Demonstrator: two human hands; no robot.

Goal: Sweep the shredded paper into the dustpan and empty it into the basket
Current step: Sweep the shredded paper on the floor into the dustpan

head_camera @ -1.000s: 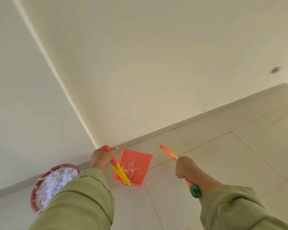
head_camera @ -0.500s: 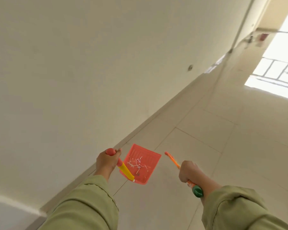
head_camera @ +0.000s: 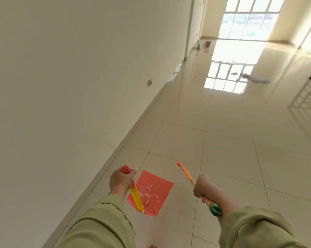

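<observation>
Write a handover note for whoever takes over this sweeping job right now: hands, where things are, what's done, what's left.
Left hand: grips the dustpan handle near its red top end.
Right hand: grips the orange broom handle; the bristle end is out of view.
Dustpan: orange, held low over the tiled floor beside the wall, with a few white shredded paper strips lying in it.
Done: some paper is swept into the pan.
Left: the pan is not emptied. The basket is not in this view, so find it, tip the strips in, and check the floor for more.
</observation>
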